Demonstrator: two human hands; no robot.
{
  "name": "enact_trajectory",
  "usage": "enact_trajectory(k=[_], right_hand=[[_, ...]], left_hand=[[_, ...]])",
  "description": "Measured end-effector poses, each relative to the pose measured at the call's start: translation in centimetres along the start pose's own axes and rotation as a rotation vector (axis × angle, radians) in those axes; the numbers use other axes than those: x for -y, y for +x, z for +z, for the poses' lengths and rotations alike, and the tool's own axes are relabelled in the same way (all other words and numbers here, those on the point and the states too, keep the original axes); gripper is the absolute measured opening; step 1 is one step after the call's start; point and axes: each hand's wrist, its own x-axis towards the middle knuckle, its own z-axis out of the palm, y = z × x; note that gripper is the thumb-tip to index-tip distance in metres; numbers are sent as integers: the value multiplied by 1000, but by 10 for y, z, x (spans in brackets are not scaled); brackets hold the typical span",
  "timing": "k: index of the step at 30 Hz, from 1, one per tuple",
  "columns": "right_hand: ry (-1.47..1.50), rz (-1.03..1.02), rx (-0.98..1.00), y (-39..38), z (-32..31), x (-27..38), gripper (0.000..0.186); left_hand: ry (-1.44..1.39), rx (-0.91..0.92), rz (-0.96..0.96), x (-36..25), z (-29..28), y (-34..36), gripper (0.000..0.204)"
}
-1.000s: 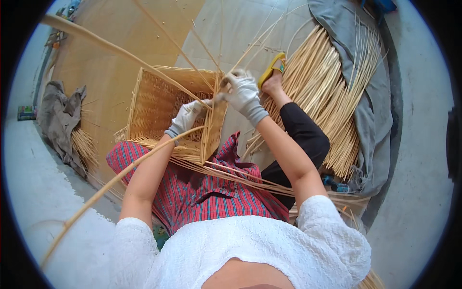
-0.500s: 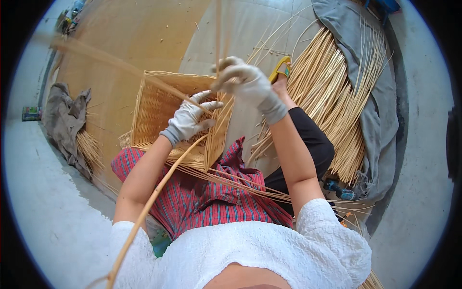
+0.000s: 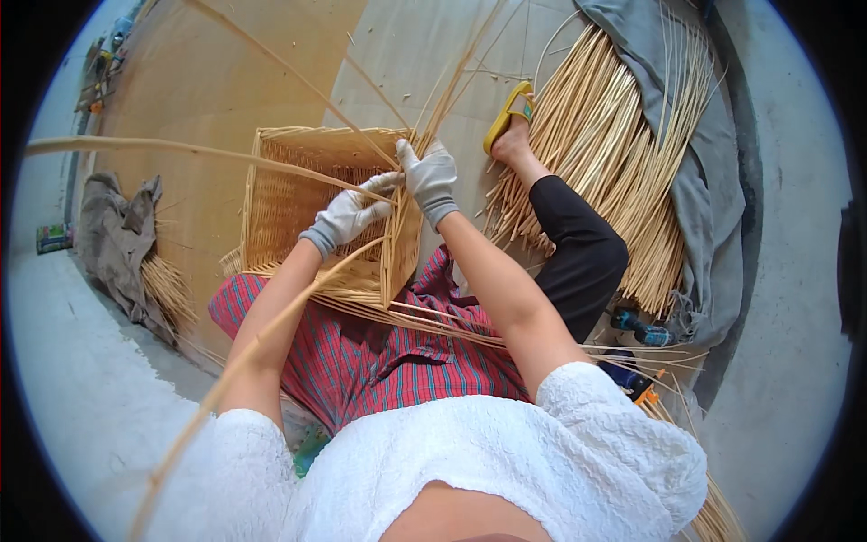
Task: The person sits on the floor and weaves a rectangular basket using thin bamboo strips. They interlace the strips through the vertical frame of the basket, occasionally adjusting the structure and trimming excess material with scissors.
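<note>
A square woven wicker basket (image 3: 284,212) rests on my red striped cloth, with long loose canes (image 3: 289,72) fanning out from its right rim. My left hand (image 3: 357,212), in a white glove with grey cuff, is closed on a cane at that rim, fingertips just over the basket's edge. My right hand (image 3: 426,172), gloved the same way, grips canes near the far right corner, thumb up against them. A long thick cane (image 3: 244,357) runs from the rim down past my left arm.
To the right lie a big bundle of canes (image 3: 596,135) on grey cloth (image 3: 718,217), a cordless drill (image 3: 650,330) and my leg with a yellow sandal (image 3: 506,117). At left are a crumpled cloth (image 3: 113,235) with a smaller bundle (image 3: 167,289) and small items along the wall.
My right hand has come down and closed on the canes, its forearm lower and further left. The long cane at left now points more horizontally, and the upper canes have swung.
</note>
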Motion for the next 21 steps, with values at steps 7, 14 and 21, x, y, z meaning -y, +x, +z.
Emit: enact_trajectory(k=[7, 14, 21], right_hand=[[-223, 115, 108, -53, -49, -4, 67], [-542, -86, 326, -148, -18, 24, 51], [-509, -328, 694, -110, -50, 26, 42]], left_hand=[[41, -454, 91, -14, 51, 24, 39], [-267, -365, 37, 8, 34, 16, 46], [-331, -314, -3, 18, 21, 19, 55]])
